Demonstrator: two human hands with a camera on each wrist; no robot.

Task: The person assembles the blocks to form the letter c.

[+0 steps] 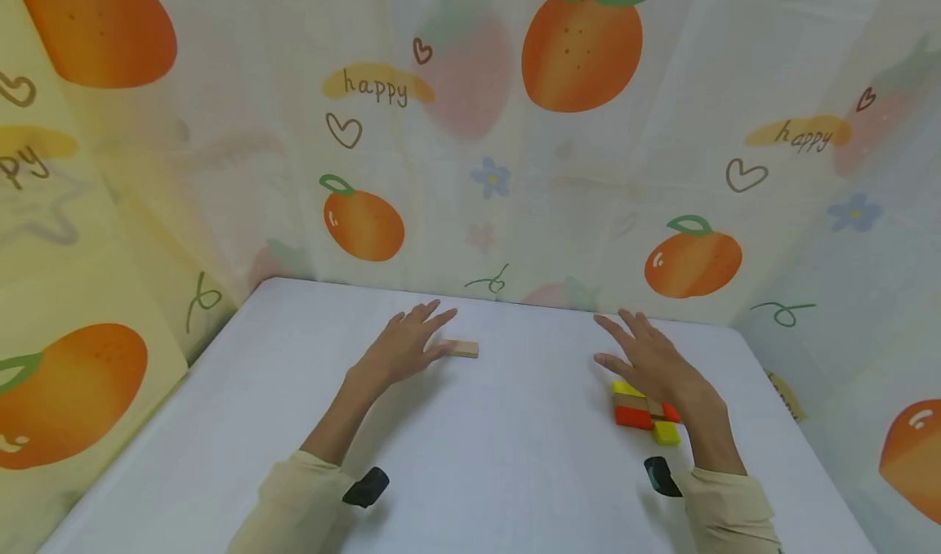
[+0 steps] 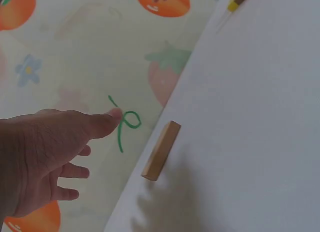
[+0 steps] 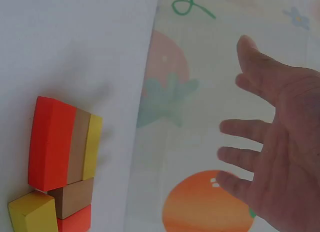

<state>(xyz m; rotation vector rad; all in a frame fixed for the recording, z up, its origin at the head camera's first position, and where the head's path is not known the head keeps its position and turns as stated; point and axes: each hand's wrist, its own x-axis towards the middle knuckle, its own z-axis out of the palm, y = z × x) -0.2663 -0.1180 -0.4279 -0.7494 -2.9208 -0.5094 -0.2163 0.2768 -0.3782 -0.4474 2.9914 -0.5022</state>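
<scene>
On the white table's far left half lies a plain wooden block, long and narrow. My left hand hovers beside it with fingers spread, and its thumb overlaps the block's left end in the head view. In the left wrist view the same wooden block shows whole, apart from the hand. My right hand is held over the right side, fingers spread and holding nothing. Below it sits a cluster of blocks: a red block, a brown block, a yellow strip and a yellow cube.
The white table ends at a fabric backdrop printed with oranges, hearts and the word happy. More of this fabric hangs at the left and right sides. A dark device is strapped at each wrist, near the cream sleeves.
</scene>
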